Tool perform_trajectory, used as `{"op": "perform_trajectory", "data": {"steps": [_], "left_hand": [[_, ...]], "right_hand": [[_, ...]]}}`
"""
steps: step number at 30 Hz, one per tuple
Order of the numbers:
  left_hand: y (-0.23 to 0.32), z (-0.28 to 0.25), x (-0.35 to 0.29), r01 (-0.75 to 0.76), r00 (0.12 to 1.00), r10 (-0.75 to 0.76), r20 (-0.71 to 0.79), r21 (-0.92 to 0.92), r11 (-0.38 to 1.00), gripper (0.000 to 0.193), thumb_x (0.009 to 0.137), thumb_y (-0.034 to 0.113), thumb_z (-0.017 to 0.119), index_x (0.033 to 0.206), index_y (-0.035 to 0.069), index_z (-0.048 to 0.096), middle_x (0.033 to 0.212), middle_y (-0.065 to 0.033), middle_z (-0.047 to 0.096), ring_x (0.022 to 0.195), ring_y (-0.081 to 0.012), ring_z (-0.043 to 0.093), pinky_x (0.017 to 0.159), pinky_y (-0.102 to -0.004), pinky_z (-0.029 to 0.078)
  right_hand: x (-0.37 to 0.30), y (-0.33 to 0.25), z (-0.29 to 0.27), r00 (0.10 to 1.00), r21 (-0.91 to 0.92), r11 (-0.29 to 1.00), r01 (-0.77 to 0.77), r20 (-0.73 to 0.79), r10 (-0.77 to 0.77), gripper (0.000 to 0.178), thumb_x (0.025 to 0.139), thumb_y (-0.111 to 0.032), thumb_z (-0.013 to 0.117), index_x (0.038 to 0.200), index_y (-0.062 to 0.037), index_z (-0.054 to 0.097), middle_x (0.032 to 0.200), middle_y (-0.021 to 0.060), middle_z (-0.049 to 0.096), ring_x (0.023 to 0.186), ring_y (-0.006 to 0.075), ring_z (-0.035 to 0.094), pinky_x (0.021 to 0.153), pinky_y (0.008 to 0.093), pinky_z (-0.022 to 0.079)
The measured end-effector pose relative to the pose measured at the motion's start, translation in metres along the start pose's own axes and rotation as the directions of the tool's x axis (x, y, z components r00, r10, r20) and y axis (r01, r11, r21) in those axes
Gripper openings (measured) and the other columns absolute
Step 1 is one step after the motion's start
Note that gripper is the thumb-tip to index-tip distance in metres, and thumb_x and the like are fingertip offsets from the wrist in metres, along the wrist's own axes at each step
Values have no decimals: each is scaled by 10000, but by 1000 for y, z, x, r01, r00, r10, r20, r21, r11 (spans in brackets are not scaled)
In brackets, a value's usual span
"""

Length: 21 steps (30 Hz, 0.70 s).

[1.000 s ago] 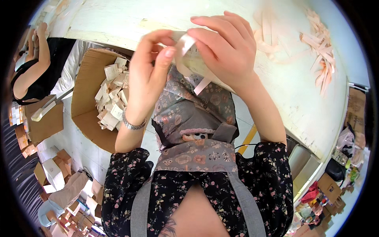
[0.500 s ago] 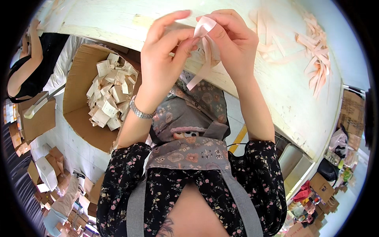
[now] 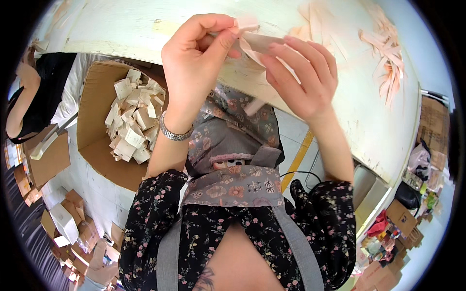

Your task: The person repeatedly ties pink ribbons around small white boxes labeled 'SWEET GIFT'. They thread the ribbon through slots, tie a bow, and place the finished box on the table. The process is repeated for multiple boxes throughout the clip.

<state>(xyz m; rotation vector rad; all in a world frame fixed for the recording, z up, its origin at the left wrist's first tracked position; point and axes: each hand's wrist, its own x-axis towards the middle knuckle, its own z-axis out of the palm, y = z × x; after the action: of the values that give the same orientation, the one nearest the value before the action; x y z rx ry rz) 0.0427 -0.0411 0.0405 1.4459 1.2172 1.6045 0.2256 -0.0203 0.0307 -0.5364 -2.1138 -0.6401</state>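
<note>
A pale pink ribbon [image 3: 259,42] is pinched near one end between the thumb and forefinger of my left hand [image 3: 196,58], above the front edge of the table. A short loop of it stands up past the fingertips. From there the ribbon runs right, behind the fingers of my right hand [image 3: 308,75], and a blurred tail hangs below the table edge. My right hand is open, its fingers stretched and apart, close against the ribbon. Whether its hidden thumb touches the ribbon does not show.
The whitish table [image 3: 361,114] carries loose pink ribbon strips [image 3: 386,58] at the far right. A large cardboard box [image 3: 92,131] of small cream cards [image 3: 133,121] stands left below the table. Another person's arm [image 3: 22,92] shows at the far left.
My right hand has let go of its pinch, moved right and down, and spread its fingers. My left hand has shifted slightly left, still pinching the ribbon.
</note>
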Motion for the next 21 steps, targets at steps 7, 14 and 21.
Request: {"op": "perform_trajectory", "data": {"steps": [7,14,21], "left_hand": [[-13,-6,2,-22,996,30,78,-103,994,141,856,-5,625,996,14,629,777,-23,674,594,-42,595,517,-159,449],[3,8,3,31,998,-42,49,194,980,289,815,35,656,1087,47,559,786,-47,692,572,-84,605,521,-201,470],[-20,20,6,-237,970,240,-39,80,968,159,808,26,640,942,89,700,731,-64,676,623,-119,640,557,-221,491]], "right_hand": [[74,29,-13,487,-35,699,-715,692,533,63,786,-124,643,784,-61,645,697,44,635,545,168,585,500,273,455],[125,22,-16,625,140,881,-452,754,201,114,793,-157,626,851,-60,639,862,99,631,674,203,589,609,335,448],[62,-46,-29,765,-5,865,-502,463,447,191,855,-190,620,937,-19,605,804,85,660,551,184,600,504,279,471]]}}
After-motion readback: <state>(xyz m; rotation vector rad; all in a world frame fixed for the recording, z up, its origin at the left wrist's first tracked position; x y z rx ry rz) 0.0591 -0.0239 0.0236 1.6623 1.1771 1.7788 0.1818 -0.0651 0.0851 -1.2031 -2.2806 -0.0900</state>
